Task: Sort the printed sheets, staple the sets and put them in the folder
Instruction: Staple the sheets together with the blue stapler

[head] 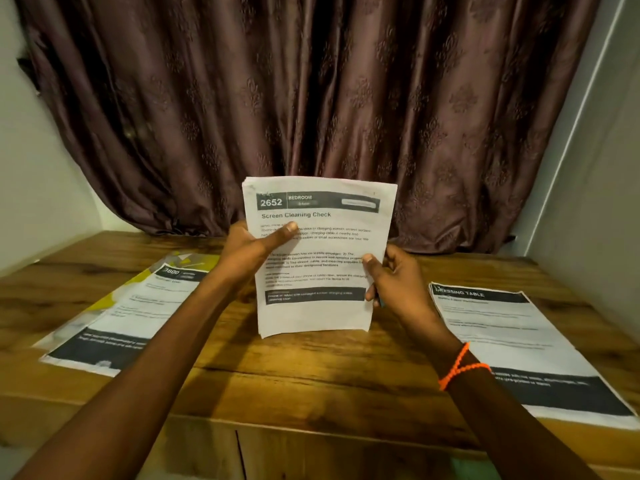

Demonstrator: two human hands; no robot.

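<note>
I hold a stack of printed sheets [322,271] upright above the middle of the wooden table [311,375]; its top page reads "2652 BEDROOM, Screen Cleaning Check". My left hand [252,251] grips the stack's left edge, thumb across the text. My right hand [394,278] grips the right edge, thumb on the front. A second pile of sheets [124,317] lies flat at the left on a yellow and white folder [187,263]. A third pile headed "DRESSING TABLE" [512,344] lies flat at the right. No stapler shows.
A dark brown patterned curtain [311,98] hangs behind the table. Pale walls [588,202] close in on both sides. An orange bead bracelet [460,367] sits on my right wrist. The table's front edge [311,431] runs just below my forearms.
</note>
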